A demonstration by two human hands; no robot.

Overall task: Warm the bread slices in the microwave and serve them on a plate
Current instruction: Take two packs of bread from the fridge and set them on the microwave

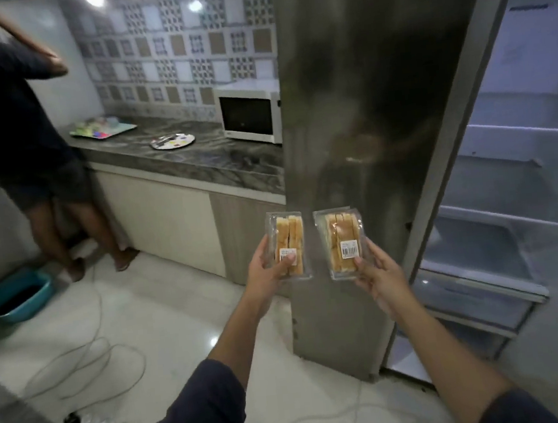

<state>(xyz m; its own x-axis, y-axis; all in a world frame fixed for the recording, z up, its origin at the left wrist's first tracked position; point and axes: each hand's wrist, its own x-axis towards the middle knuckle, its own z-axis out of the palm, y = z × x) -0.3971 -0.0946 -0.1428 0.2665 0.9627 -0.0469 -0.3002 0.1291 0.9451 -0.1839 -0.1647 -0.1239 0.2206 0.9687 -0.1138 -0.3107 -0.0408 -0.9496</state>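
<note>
Head view: the left hand (266,274) is gripping one clear bread pack (287,246) and the right hand (379,278) is gripping another pack (342,243), side by side before the open fridge (345,101). The microwave (249,112) and plate (172,141) are sitting on the counter (203,160) beyond.

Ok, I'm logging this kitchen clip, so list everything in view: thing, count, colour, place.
bread packs: two, clear with tan slices, one in each hand
microwave: one, white, door shut, on counter beside fridge
plate: one, silvery, on counter
tray: one, green-edged, far end of counter
counter: one, grey marble
fridge: one, steel, door open, shelves look bare
tub: one, teal, on floor
cable: one, pale, looped on floor
second person: one, dark shirt, at counter
left hand: holding left pack
right hand: holding right pack
</note>
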